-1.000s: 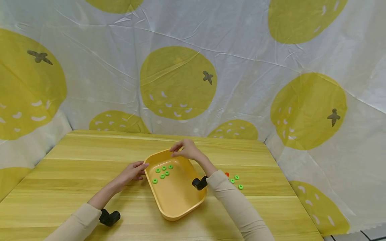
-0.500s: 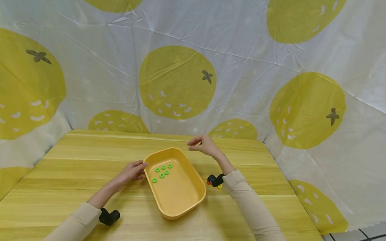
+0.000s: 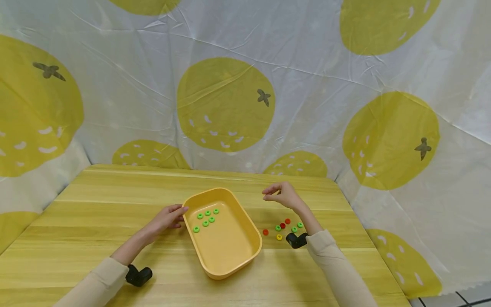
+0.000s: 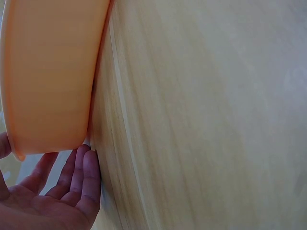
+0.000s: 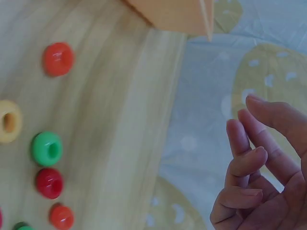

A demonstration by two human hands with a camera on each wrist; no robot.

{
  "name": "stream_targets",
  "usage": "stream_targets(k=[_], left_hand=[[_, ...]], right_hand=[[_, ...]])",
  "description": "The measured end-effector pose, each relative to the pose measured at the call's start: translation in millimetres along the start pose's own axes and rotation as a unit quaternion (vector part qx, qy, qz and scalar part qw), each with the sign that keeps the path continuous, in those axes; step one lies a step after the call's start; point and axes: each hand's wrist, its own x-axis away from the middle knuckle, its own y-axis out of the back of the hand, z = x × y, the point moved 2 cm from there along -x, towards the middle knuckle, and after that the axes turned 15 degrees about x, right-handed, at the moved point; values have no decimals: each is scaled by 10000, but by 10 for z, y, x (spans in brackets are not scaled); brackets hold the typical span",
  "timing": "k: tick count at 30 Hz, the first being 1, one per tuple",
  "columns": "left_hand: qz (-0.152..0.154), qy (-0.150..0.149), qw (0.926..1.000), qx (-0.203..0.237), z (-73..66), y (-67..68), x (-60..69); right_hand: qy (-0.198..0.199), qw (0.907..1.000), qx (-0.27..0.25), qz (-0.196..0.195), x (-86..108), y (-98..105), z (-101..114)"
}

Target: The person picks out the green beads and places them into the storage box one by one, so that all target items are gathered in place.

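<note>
Sitting on the worktop (image 3: 130, 187), the yellow tray (image 3: 230, 238) is pinched at its rim by the left grip (image 3: 166, 217); six green beads (image 3: 205, 223) are contained. Nothing is held by the right grip (image 3: 285, 196), fingers loosely parted, near loose coloured beads (image 3: 279, 237).

Soft, even light fills the head view, with faint, diffuse shadows on the table (image 3: 126, 192) either side of the yellow tray (image 3: 230, 247). Both wrist views are dimmer, greyer and softer.
</note>
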Motion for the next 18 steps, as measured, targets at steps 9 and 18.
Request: stream_targets(k=[9, 18], left_hand=[[-84, 2, 10000, -1, -28, 6, -11], [11, 19, 10000, 26, 2, -1, -5]], right_hand=[[-11, 9996, 230, 145, 181, -134, -234], [-426, 9975, 105, 549, 390, -316, -506]])
